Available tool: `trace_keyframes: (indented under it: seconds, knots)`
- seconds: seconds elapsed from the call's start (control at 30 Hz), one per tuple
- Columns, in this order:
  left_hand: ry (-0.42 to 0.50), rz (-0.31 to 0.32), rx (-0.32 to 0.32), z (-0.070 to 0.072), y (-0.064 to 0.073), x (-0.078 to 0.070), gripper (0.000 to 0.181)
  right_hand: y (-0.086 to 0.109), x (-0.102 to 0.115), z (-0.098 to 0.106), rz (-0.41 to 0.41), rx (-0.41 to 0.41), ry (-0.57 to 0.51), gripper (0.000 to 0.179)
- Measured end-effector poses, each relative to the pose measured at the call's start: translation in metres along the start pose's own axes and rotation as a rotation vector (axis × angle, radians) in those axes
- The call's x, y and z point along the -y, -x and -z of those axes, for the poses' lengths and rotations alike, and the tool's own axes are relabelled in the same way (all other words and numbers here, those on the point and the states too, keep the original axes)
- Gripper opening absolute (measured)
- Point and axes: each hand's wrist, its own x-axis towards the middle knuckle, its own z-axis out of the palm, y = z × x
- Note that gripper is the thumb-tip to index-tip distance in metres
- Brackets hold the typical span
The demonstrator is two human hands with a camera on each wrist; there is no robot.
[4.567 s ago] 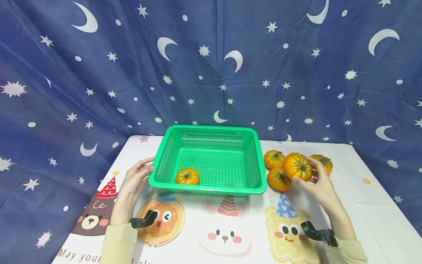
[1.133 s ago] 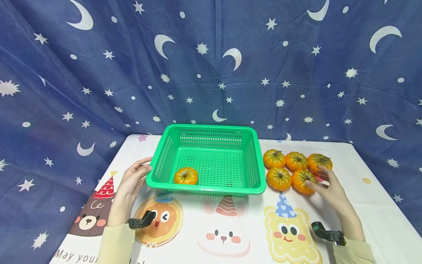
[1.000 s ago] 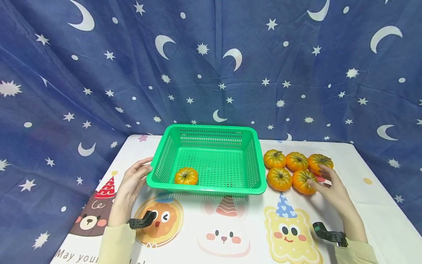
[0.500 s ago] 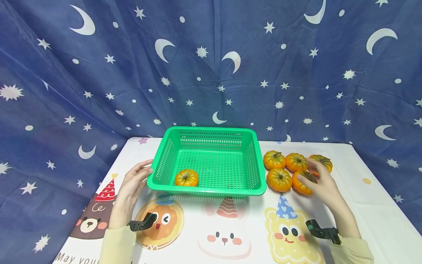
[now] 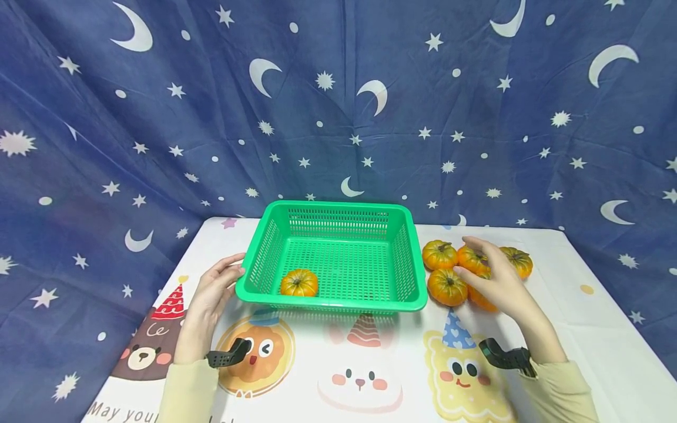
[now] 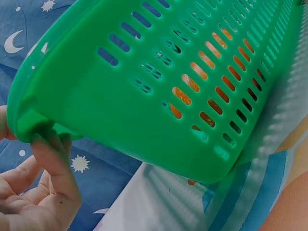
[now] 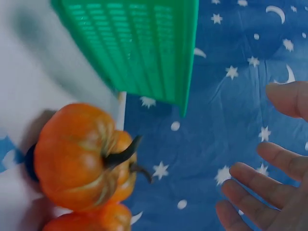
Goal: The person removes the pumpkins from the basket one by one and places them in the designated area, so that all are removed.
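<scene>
The right hand hovers with its fingers spread and relaxed over a cluster of small orange pumpkins on the worktop, just right of the green plastic basket. It pinches nothing; the fingertips reach over the back-row pumpkin, and whether they touch it cannot be told. The right wrist view shows the open palm apart from the nearest pumpkin, whose dark curled stem sticks up.

The left hand rests open against the basket's near left corner, fingers straight against the rim. One pumpkin already lies inside, at the near left of the basket floor.

These pumpkins look like light decorative pieces, with a ribbed, fairly firm skin that should not slip much. The thin stem looks like the weak part, so a hold across the round body, thumb against fingers, seems safer than lifting by the stem. Neighbours sit touching, so a sideways grip may nudge them.
</scene>
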Motion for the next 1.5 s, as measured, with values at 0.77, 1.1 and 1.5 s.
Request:
trace_keyframes:
  seconds: [0.77, 1.1, 1.5]
  knots:
    - [0.012, 0.008, -0.007, 0.0, -0.001, -0.001, 0.026, -0.035, 0.077, -0.006, 0.166, 0.154, 0.089, 0.064]
    - [0.009, 0.007, -0.007, -0.001, -0.001, -0.002, 0.025, -0.056, 0.1, -0.019, 0.225, 0.231, 0.066, 0.062]
    - [0.001, 0.016, -0.008, -0.001, 0.001, -0.003, 0.029, -0.078, 0.126, -0.043, 0.318, 0.306, 0.075, 0.06]
